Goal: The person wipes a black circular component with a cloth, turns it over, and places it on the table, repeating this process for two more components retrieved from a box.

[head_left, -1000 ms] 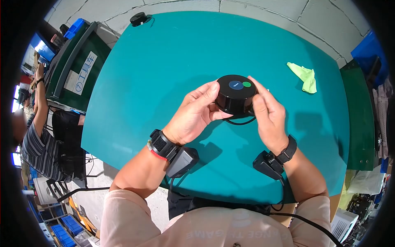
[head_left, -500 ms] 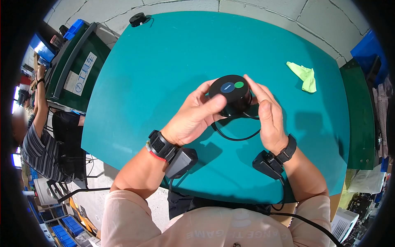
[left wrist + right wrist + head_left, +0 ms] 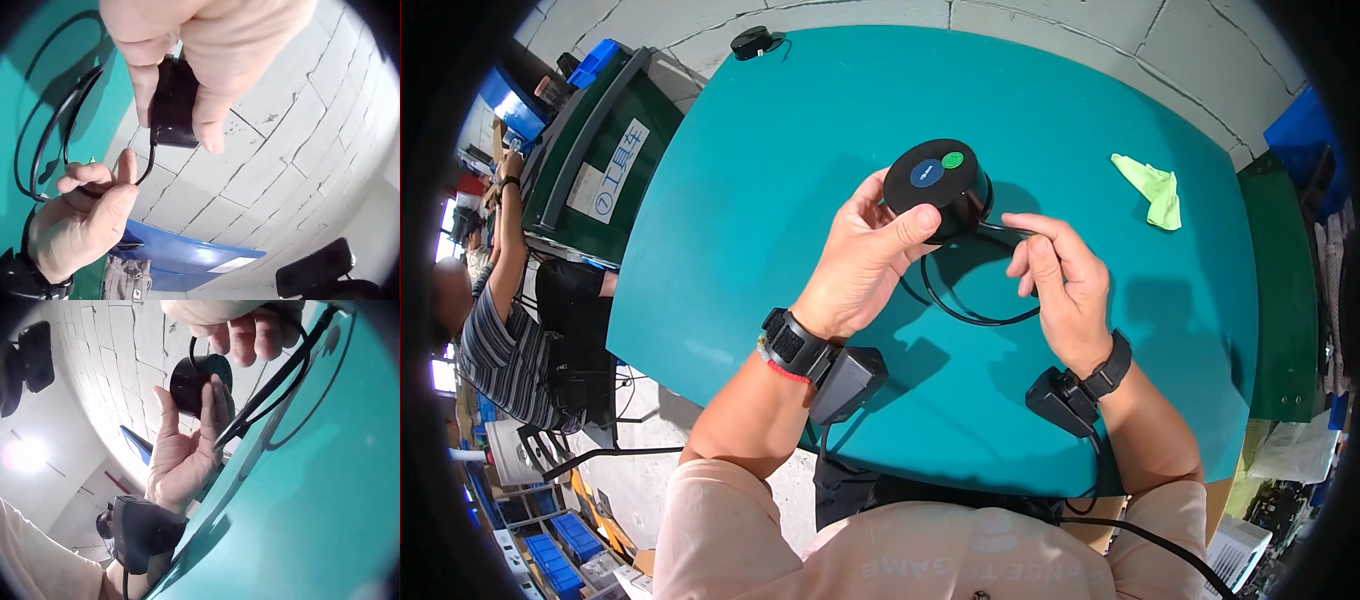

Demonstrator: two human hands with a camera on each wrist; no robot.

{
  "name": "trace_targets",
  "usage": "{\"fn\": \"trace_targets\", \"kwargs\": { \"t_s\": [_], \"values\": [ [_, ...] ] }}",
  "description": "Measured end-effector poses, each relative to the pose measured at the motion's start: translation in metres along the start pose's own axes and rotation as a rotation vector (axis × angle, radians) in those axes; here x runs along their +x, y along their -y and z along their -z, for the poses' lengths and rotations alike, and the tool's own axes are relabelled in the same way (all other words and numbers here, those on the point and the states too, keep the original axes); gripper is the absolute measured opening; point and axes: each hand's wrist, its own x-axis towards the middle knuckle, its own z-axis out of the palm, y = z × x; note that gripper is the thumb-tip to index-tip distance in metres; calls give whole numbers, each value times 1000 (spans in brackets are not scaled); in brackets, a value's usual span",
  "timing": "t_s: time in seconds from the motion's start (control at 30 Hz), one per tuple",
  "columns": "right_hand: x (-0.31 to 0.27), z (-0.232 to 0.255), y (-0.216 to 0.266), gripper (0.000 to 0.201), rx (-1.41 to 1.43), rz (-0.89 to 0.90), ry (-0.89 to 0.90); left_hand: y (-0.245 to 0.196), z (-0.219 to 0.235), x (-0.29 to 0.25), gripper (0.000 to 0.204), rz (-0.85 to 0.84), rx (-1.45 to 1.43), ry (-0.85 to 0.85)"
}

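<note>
Puck [image 3: 935, 188] in left hand [image 3: 860, 265] faces up, cable [image 3: 960, 300] trailing rightward

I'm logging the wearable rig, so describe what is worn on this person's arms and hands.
The left hand and right hand are bare, with no gloves. Each wrist carries a black strap holding a boxy black camera unit: the left wrist camera and the right wrist camera, each trailing a black cable toward the body. A thin red band sits beside the left strap. Short pale pink sleeves cover the upper arms.

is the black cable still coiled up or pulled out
Pulled out: the black cable hangs in one loose loop from the round black device to the right hand pinching it.
</note>
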Motion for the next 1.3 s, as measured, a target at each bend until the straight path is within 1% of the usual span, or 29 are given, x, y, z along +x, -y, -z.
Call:
{"fn": "trace_targets", "kwargs": {
  "t_s": [0.03, 0.07, 0.13, 0.17, 0.23, 0.27, 0.3, 0.33, 0.4, 0.47, 0.5, 0.57, 0.6, 0.67, 0.73, 0.8, 0.83, 0.87, 0.9, 0.93, 0.97, 1.03, 1.1, 1.13, 1.17, 1.2, 1.23, 1.27, 1.3],
  "values": [
    [0, 1, 1, 19, 47, -61, 14, 0, 0, 0, 53, 14, -21, 16],
    [1, 0, -1, 19, 46, -61, 14, 0, -1, 0, 53, 14, -21, 17],
    [7, 0, -11, 22, -78, 132, -175, -2, -5, -1, 54, -32, 22, -41],
    [8, 0, -13, 25, -141, 229, -269, -4, -6, -1, 54, -31, 21, -39],
    [7, 1, -9, 25, -204, 242, -301, -9, -3, 2, 53, -116, 2, -127],
    [7, 2, -7, 25, -267, 256, -333, -11, -2, 2, 53, -117, 1, -124],
    [8, 5, -4, 25, -273, 256, -336, -12, -2, 4, 59, -117, -31, -157],
    [10, 9, -1, 25, -362, 262, -349, -12, -2, 5, 66, -116, -63, -188],
    [21, 22, 3, 25, -533, 274, -388, -9, -3, 4, 65, -91, -66, -185],
    [35, 50, 13, 28, -470, 145, -284, -7, -3, 4, 64, -64, -62, -199],
    [41, 66, 10, 28, -475, 152, -281, -7, -4, 3, 64, -71, -67, -198],
    [48, 101, 3, 32, -828, 29, -180, -8, -4, 1, 64, -61, -16, -171],
    [46, 114, -6, 32, -827, 36, -176, -8, -5, 0, 64, -67, -17, -176],
    [39, 131, -35, 31, -1238, -13, -190, -6, -8, -1, 66, -91, 66, -129],
    [36, 141, -53, 29, -1220, -27, -158, -10, -14, -4, 70, -58, 75, -136],
    [37, 147, -58, 28, -1206, -42, -121, -8, -17, -5, 78, -137, 164, -28],
    [39, 149, -59, 25, -1163, -64, -127, -5, -17, -5, 84, -158, 218, -21],
    [40, 150, -59, 23, -1120, -88, -136, -5, -18, -6, 84, -159, 215, -23],
    [42, 140, -43, 23, -1122, -87, -134, -6, -20, -6, 85, -153, 249, 22],
    [43, 127, -24, 21, -968, -24, -201, -6, -21, -7, 86, -146, 282, 67],
    [46, 109, -1, 19, -814, 39, -263, -6, -21, -8, 85, -136, 264, 64],
    [44, 72, 39, 17, -367, 117, -295, -5, -22, -8, 84, -126, 289, 69],
    [34, 37, 59, 20, -412, 349, -202, -1, -21, -8, 83, -112, 320, 78],
    [30, 26, 64, 26, -539, 475, -68, 5, -19, -7, 80, -170, 364, 84],
    [21, 13, 73, 30, -527, 394, 49, 8, -17, -6, 78, -229, 408, 92],
    [16, 2, 69, 33, -519, 332, 100, 7, -17, -7, 78, -227, 407, 94],
    [14, -5, 63, 39, -474, 311, 134, 4, -18, -9, 77, -197, 459, 100],
    [13, -6, 61, 39, -474, 308, 137, 2, -18, -11, 76, -168, 509, 105],
    [14, -7, 59, 44, -563, 372, 166, 10, -13, -9, 77, -252, 539, 92]
  ]
}}
